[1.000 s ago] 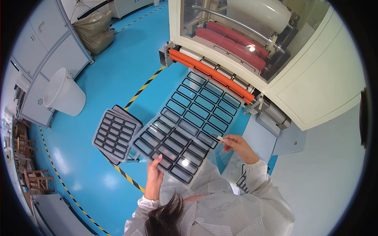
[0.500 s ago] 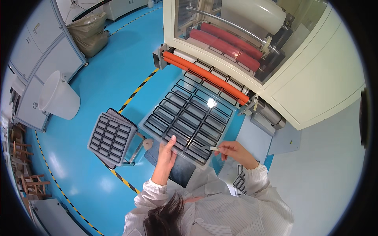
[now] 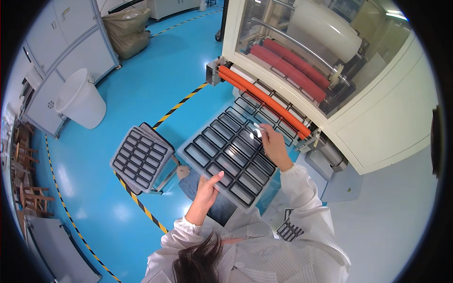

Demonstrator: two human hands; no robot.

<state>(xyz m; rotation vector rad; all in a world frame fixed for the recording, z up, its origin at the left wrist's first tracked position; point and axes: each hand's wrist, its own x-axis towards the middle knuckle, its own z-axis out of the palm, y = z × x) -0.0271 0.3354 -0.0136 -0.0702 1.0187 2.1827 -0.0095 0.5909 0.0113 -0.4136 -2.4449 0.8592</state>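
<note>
A clear sheet with rows of black-rimmed rectangles (image 3: pixel 210 135) stretches in front of me, its far end by the machine's orange roller (image 3: pixel 264 100). My left hand (image 3: pixel 206 192) pinches the sheet's near edge, thumb on top and fingers underneath. Over the far right part of the sheet, my right hand (image 3: pixel 275 144) is closed on a small pale flat tool (image 3: pixel 257 127), its tip at the film among the black rims. The tool's exact kind is too small to make out, and glare covers the film beside it.
A stack of similar framed sheets (image 3: pixel 141 158) lies on a stool at the left. Beyond it stand a white bin (image 3: pixel 82 101) and a large tan bag (image 3: pixel 126 33). The cream machine (image 3: pixel 373 132) with red rollers (image 3: pixel 292 70) fills the right. Black frame pieces (image 3: pixel 289 228) hang by my right sleeve.
My right hand has moved away from me, from the sheet's near right edge to its far part, with the pale tool. My left hand keeps its grip; the view has shifted a little.
</note>
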